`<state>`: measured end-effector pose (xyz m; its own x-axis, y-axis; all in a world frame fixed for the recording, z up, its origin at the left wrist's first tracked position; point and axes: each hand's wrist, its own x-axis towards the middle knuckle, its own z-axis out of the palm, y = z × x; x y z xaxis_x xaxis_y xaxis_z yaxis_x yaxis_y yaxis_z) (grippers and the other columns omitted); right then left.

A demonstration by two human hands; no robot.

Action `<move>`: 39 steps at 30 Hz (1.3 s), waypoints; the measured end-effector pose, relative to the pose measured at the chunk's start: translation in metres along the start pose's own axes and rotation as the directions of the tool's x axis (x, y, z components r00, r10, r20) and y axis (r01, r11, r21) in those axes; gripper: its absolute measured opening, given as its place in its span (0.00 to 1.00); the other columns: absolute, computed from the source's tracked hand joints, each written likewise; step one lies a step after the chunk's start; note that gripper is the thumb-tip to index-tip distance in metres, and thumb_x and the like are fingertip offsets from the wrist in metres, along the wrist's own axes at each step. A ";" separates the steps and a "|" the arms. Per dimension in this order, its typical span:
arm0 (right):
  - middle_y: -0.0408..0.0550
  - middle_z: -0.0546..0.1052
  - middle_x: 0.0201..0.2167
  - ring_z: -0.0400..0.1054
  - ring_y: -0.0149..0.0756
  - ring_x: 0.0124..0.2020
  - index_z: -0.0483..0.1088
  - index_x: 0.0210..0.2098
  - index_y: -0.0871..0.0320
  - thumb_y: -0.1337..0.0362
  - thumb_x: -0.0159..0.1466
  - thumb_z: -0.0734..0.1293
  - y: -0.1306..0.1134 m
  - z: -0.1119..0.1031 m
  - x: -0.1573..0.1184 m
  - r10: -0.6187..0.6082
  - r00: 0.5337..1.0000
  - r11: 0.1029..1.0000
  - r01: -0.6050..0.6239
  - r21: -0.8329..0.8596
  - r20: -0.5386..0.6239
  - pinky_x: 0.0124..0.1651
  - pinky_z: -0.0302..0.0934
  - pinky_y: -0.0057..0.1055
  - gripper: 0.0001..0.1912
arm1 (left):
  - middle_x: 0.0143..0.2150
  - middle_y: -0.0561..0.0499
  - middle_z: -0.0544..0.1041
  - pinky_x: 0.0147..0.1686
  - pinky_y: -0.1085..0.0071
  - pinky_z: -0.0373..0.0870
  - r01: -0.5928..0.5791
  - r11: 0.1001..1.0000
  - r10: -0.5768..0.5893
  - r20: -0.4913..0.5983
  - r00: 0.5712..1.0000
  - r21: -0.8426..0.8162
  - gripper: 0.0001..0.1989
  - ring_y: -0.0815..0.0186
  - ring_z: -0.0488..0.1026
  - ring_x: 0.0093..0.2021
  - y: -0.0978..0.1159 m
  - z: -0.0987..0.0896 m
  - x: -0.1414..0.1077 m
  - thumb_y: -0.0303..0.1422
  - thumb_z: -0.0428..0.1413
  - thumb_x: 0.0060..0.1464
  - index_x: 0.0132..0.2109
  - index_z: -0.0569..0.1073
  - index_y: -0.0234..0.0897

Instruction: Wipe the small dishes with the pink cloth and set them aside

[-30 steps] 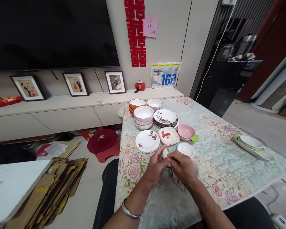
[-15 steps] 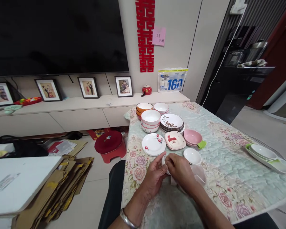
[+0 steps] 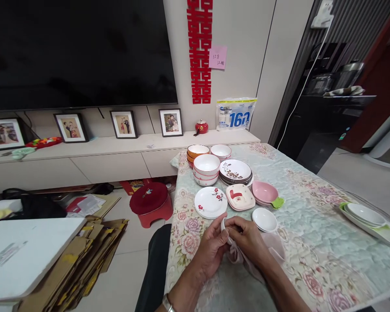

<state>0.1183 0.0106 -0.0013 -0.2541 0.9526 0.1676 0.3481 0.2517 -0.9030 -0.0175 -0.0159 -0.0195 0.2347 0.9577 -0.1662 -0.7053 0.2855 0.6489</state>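
Note:
My left hand holds a small white dish by its rim, tilted up on edge. My right hand is closed on a pale pink cloth against the dish, and the cloth hangs below onto the table. Just beyond my hands are a white plate with red flowers, a squarish cream dish with a red pattern and a small stack of white dishes. Pink bowls with a green handle sit to the right of the cream dish.
Farther back stand stacked white bowls, orange bowls and dark-rimmed plates. Oval white dishes lie at the table's right. A red stool and flattened cardboard are on the floor to the left.
The view has tilted up slightly. My right hand has shifted a little beside the dish, and more of the pink cloth now shows beneath it.

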 end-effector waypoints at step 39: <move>0.44 0.78 0.33 0.71 0.33 0.35 0.76 0.33 0.56 0.68 0.65 0.63 -0.024 -0.010 -0.022 -0.042 0.997 0.999 0.040 0.028 0.068 0.40 0.63 0.28 0.09 | 0.54 0.41 0.78 0.53 0.61 0.69 0.004 1.000 -0.006 0.093 0.996 0.025 0.26 0.54 0.75 0.53 0.008 0.002 -0.010 0.33 0.66 0.50 0.57 0.74 0.38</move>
<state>0.1242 -0.0150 0.0210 -0.3289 0.9274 0.1782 0.3118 0.2848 -0.9065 -0.0240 -0.0230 -0.0109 0.3005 0.9485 -0.1002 -0.6875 0.2882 0.6665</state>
